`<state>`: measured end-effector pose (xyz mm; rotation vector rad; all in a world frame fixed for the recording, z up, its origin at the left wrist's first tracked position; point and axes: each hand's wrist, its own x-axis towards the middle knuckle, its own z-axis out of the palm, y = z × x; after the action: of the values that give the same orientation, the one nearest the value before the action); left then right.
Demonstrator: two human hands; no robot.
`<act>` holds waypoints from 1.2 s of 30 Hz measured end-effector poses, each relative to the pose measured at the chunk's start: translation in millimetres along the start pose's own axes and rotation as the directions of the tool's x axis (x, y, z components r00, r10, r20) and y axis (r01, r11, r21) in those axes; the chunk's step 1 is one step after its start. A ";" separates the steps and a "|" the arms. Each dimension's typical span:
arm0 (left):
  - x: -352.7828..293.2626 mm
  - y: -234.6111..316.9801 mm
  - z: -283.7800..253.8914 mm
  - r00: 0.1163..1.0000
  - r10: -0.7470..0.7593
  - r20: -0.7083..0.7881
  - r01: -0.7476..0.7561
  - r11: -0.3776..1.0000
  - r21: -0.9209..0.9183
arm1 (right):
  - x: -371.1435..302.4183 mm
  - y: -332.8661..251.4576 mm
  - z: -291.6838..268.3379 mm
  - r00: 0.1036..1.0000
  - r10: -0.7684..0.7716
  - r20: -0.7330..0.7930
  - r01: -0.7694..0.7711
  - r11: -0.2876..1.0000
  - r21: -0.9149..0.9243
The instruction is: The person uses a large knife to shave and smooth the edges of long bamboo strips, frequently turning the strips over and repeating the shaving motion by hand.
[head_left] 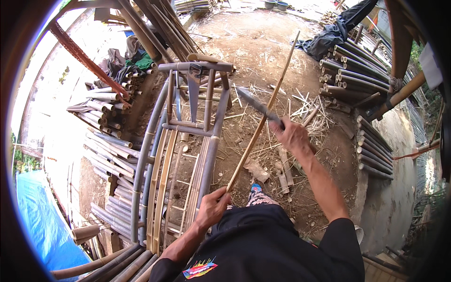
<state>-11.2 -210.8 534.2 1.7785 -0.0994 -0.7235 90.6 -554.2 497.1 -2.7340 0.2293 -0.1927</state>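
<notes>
My left hand (212,207) is closed round the near end of a long, thin bamboo strip (251,145), which slants up and away to the right. In my right hand (292,136) is the dark handle of a large knife (256,103). Its blade points to the far left and crosses the strip near the middle; whether it touches the strip I cannot tell. On my left stands a bamboo frame (215,141) of thick poles, with a handsaw (193,94) hanging at its far end. Several split bamboo lengths (159,188) lie inside the frame.
Bamboo shavings (305,110) litter the dirt floor (253,37). Stacked bamboo poles lie left (110,160) and right (357,70), with a shorter pile (373,150) by the right wall. A blue tarp (42,216) spreads at the lower left.
</notes>
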 end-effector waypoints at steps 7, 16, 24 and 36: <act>-54.1 -25.6 -19.1 0.996 -0.083 0.045 0.088 0.989 -0.123 | 22.4 39.1 -36.2 0.992 0.118 -0.041 -0.120 0.992 -0.031; -58.8 -34.1 -37.1 0.997 -0.058 -0.050 0.064 0.991 0.121 | 33.6 69.1 -43.3 0.950 0.243 -0.196 -0.235 0.970 0.062; 34.0 26.8 -6.0 0.999 -0.033 -0.006 0.031 0.973 -0.227 | -57.9 -59.1 17.3 0.955 -0.284 -0.085 0.293 0.947 0.133; 2.5 6.7 -2.9 1.000 -0.015 -0.015 0.010 0.949 -0.315 | -17.0 -26.0 2.5 0.996 -0.092 -0.022 0.092 0.995 0.030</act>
<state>-5.8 -211.7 539.7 1.4799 0.0384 -0.6910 77.9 -526.5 503.2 -2.7147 0.1052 -0.2483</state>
